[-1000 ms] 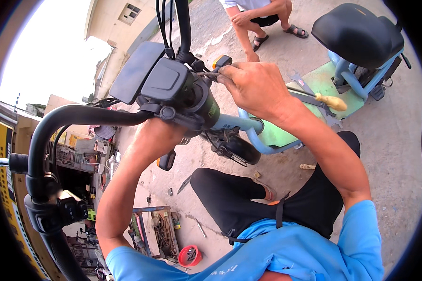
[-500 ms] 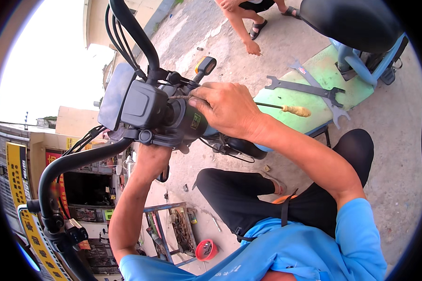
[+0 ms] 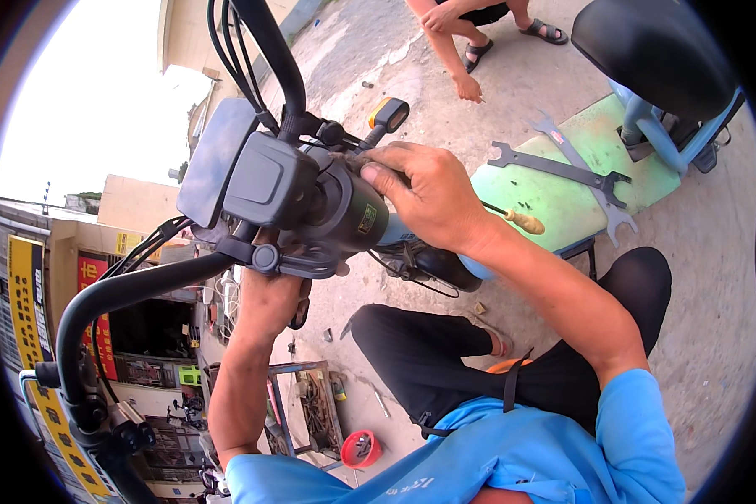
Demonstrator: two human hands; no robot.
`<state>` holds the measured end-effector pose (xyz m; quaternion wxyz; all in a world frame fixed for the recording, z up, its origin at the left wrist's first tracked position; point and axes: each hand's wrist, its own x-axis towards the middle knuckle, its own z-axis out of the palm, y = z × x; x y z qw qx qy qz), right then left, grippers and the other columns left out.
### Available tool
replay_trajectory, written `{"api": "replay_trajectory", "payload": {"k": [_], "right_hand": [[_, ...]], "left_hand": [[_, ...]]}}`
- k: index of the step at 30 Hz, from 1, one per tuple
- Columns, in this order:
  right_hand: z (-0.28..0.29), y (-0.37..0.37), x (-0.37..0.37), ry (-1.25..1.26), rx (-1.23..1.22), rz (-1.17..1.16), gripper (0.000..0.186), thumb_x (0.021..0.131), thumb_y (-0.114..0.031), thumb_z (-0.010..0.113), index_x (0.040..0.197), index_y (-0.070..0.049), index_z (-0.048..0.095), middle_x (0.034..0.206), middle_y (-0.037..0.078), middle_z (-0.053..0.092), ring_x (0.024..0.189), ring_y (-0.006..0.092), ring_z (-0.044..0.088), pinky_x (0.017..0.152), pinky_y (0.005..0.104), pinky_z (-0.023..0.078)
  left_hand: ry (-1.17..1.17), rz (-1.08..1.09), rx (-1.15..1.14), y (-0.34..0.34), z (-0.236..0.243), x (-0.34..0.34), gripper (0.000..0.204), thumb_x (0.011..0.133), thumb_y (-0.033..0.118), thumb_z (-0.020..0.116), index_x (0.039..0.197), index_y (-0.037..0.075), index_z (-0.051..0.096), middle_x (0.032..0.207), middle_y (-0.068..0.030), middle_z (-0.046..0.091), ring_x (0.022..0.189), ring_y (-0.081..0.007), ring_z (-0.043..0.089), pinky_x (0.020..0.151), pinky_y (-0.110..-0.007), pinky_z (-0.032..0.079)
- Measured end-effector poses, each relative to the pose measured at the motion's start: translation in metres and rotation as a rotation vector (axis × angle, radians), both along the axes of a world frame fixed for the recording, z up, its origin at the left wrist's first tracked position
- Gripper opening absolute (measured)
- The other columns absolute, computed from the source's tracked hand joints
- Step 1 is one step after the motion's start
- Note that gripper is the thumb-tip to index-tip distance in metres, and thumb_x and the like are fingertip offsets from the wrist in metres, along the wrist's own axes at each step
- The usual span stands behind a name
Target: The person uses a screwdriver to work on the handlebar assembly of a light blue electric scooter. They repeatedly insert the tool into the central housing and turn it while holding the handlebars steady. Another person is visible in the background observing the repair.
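Observation:
My right hand (image 3: 428,189) is closed beside the round black collar of an electric scooter's steering head (image 3: 344,206). A screwdriver (image 3: 525,222) sticks out from behind this hand, its pale yellow handle toward my forearm and its thin shaft running behind the palm. At the thumb and fingertips is a dark, dirty strip (image 3: 347,160); what it is I cannot make out. My left hand (image 3: 270,296) reaches up under the grey headlamp housing (image 3: 269,181), its fingers hidden behind the steering head. Black handlebars (image 3: 134,281) extend on both sides.
Two flat open-ended wrenches (image 3: 563,168) lie crossed on the green footboard (image 3: 496,181). Beyond it a person's hand (image 3: 468,88) hangs down. Below left are a tool rack (image 3: 323,403) and a red bowl (image 3: 361,448). The black seat (image 3: 651,55) is at upper right.
The scooter's front and the footboard sit slightly farther right in view. My right hand has shifted a little right, and the screwdriver's handle has tilted lower. My left hand stays under the housing.

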<state>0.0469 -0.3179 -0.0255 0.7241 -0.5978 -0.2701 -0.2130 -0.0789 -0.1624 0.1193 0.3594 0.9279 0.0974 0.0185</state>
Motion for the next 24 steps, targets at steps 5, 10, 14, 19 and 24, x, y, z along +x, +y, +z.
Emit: {"api": "replay_trajectory", "payload": {"k": [5,10,14,19,24], "right_hand": [[-0.001,-0.001,-0.001,0.014,0.029,0.061,0.024,0.096,-0.02,0.066,0.106,-0.001,0.076,0.097,0.023,0.073,0.09,0.0418,0.07,0.079,0.0454,0.055],[0.004,-0.004,-0.014,-0.013,0.015,0.08,0.025,0.097,-0.02,0.064,0.105,0.002,0.074,0.095,0.024,0.072,0.087,0.0431,0.069,0.076,0.0467,0.054],[0.009,-0.005,-0.019,-0.054,-0.036,0.021,0.024,0.098,-0.018,0.062,0.105,0.002,0.073,0.09,0.023,0.07,0.084,0.0428,0.068,0.073,0.048,0.054],[0.015,-0.018,-0.022,-0.015,-0.112,0.028,0.023,0.098,-0.016,0.062,0.105,0.002,0.073,0.09,0.023,0.07,0.082,0.0426,0.068,0.072,0.0478,0.052],[0.014,-0.025,-0.022,0.003,-0.145,0.011,0.023,0.098,-0.016,0.061,0.106,0.002,0.073,0.09,0.023,0.07,0.082,0.0428,0.067,0.073,0.0472,0.052]], "left_hand": [[-0.244,-0.073,0.173,0.004,-0.014,-0.006,0.05,0.096,-0.003,0.059,0.144,-0.005,0.046,0.101,-0.006,0.068,0.095,-0.0088,0.064,0.084,-0.026,0.052],[-0.263,-0.033,-0.013,0.031,-0.013,-0.029,0.053,0.092,0.01,0.068,0.14,-0.005,0.05,0.109,-0.0112,0.07,0.103,-0.016,0.066,0.085,-0.03,0.055],[-0.434,-0.223,-0.665,0.013,-0.017,-0.035,0.054,0.095,0.03,0.07,0.135,-0.002,0.055,0.112,-0.0168,0.07,0.116,-0.0285,0.065,0.102,-0.044,0.051],[-0.393,-0.118,-0.547,0.026,-0.016,-0.043,0.05,0.094,0.027,0.072,0.128,-0.003,0.052,0.093,-0.0165,0.068,0.096,-0.027,0.067,0.094,-0.042,0.052],[-0.626,-0.132,-0.431,0.025,-0.002,-0.067,0.048,0.096,0.029,0.069,0.125,-0.005,0.054,0.071,-0.0091,0.058,0.071,-0.0229,0.063,0.079,-0.042,0.054]]}}
